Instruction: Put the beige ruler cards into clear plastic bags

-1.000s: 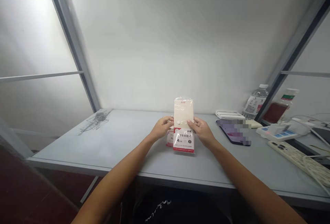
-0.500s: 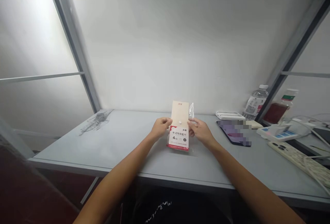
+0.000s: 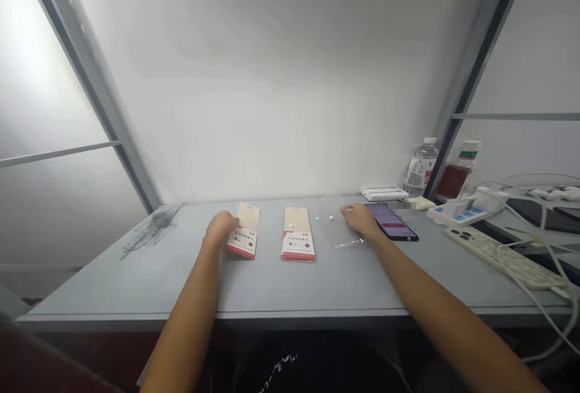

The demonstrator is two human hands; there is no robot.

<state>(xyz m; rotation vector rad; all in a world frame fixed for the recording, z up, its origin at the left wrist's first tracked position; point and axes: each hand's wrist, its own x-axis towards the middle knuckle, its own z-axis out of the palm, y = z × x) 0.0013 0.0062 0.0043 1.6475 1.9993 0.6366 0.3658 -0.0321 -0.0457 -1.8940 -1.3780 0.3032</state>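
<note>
My left hand [image 3: 221,227] is closed on the left edge of a cream, white and red printed card packet [image 3: 245,231], which tilts slightly. To its right, a similar printed ruler-set packet [image 3: 298,239] lies flat on the desk, with a small white button on it. My right hand [image 3: 360,220] is closed at the right side of a clear plastic bag [image 3: 338,233]; thumb and fingertips pinch together near its upper part. Small white buttons show on or beside the bag. The bag's outline is faint, and part of it is hidden by my hand.
The grey desk [image 3: 181,284] meets a white wall at the back. A phone [image 3: 392,224] lies right of my right hand. Behind it are a white flat device [image 3: 384,193] and water bottle [image 3: 421,166]. A power strip [image 3: 462,212], phone case [image 3: 502,260] and cables crowd the right.
My hands have moved apart from the single bagged packet they held together. Now two packets show separately, and the clear bag is at the right. The view has shifted to the right.
</note>
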